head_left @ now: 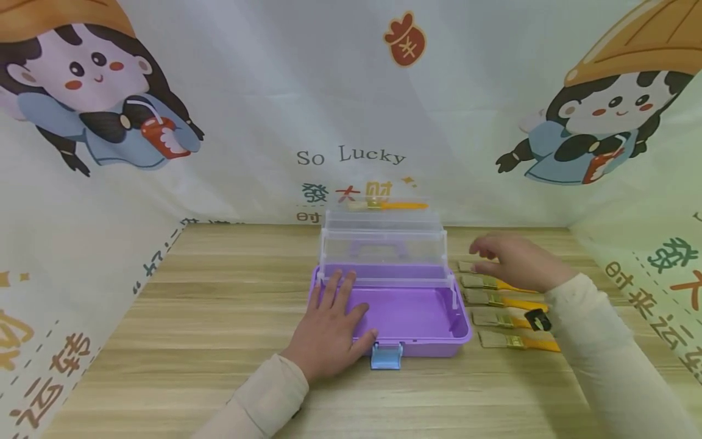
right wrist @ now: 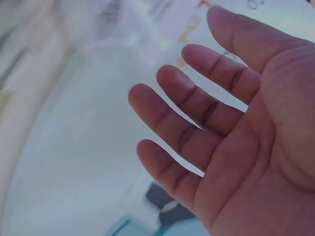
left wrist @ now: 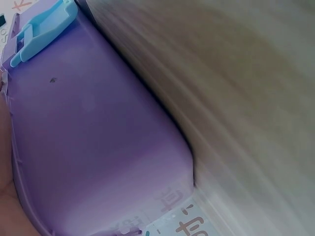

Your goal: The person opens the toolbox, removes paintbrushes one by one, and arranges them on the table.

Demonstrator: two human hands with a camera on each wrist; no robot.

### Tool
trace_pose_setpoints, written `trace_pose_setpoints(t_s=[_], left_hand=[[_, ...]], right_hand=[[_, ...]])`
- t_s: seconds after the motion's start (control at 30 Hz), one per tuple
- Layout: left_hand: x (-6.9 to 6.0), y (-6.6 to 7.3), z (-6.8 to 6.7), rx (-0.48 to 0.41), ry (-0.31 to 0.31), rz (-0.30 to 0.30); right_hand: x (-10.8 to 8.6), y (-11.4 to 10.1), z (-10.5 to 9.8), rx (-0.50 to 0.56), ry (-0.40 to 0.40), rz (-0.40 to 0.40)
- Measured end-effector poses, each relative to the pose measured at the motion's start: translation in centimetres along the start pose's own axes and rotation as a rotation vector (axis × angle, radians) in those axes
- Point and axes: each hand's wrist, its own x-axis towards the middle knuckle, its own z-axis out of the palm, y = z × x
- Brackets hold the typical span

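A purple box [head_left: 439, 349] with a light blue latch [head_left: 386, 358] stands on the table, its clear trays [head_left: 384, 249] raised at the back. My left hand [head_left: 328, 336] rests on the box's left front part with fingers spread. The left wrist view shows the box's purple wall [left wrist: 98, 128] close up. One paintbrush [head_left: 403, 206] lies on the topmost clear tray. My right hand [head_left: 518, 261] is over the farthest of several paintbrushes [head_left: 496, 299] with orange handles, right of the box. In the right wrist view the right hand [right wrist: 241, 123] holds nothing, its fingers loosely extended.
The wood-patterned table [head_left: 219, 341] carries the box and the row of brushes. A white printed cloth [head_left: 263, 73] hangs behind and at both sides. The raised trays stand tall between the hands, toward the back.
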Motion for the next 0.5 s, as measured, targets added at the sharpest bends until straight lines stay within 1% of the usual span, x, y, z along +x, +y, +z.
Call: trace_pose_setpoints(t_s=[0.13,0.2,0.23,0.33,0.5], left_hand=[[0.0,-0.2,-0.1,0.006,-0.002,-0.004],[0.0,-0.3,-0.2,0.001,-0.005,-0.007],[0.0,-0.3,-0.2,0.001,-0.008,-0.008],[0.0,-0.3,-0.2,-0.005,-0.012,-0.009],[-0.1,-0.1,0.0,-0.015,-0.012,-0.008]], right_hand=[[4.7,-1.8,-0.9,0.026,0.025,-0.041],[6.9,-2.6,-1.1,0.030,0.049,-0.074],[7.9,-2.9,-1.1,0.035,0.059,-0.078],[10.4,-3.5,-0.9,0.037,0.084,-0.102],[13.8,-4.0,-0.2,0.036,0.094,-0.091]])
